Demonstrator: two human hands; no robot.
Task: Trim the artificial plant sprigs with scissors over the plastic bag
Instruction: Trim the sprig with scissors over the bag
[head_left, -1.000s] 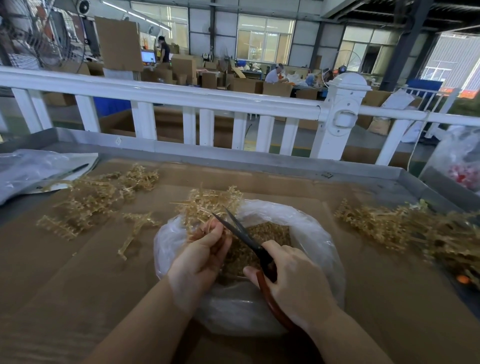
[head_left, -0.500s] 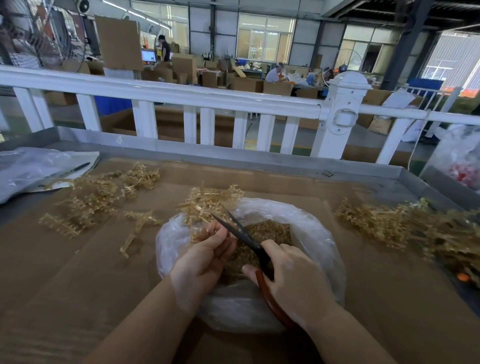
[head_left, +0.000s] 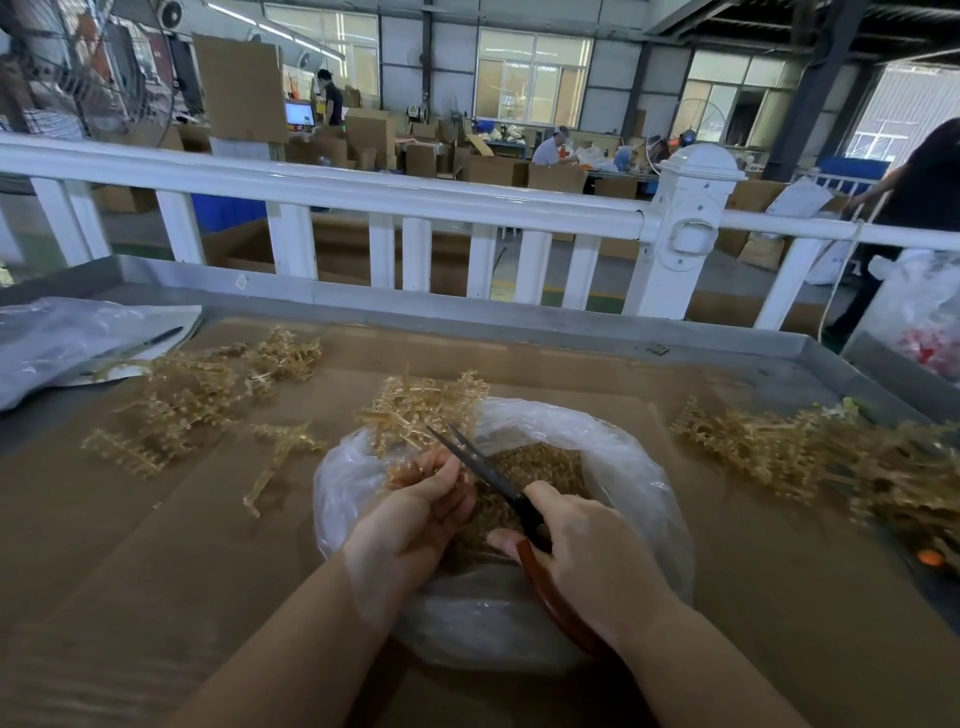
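Right now both hands work over the plastic bag (head_left: 644, 483), which sits open on the cardboard-covered counter (head_left: 156, 571) near its front edge. L hand (head_left: 415, 514) is clenched round a golden sprig (head_left: 421, 405), fingers curled at the stem end, w/ the branched top sticking up and away past the bag's far rim. R hand (head_left: 587, 551) grips the scissors (head_left: 488, 478) by their reddish-brown handles; the dark blades point up-left toward the sprig, tips just beside the L fingers. Can't tell if the blades are touching the stem. Inside the bag lies a heap of small brownish trimmings (head_left: 535, 467), approx. filling the middle.

To the L on the counter, a loose pile of sprigs (head_left: 192, 395) lies spread out, w/ 1 lone sprig (head_left: 280, 457) lying apart btwn that pile and the bag. To the R, a 2nd, thicker pile of sprigs (head_left: 810, 457) runs toward the counter's edge. A crumpled clear bag (head_left: 57, 338) rests at the far L corner. A white railing (head_left: 363, 192) runs behind the counter, and beyond it is a workshop w/ cardboard boxes (head_left: 363, 135).
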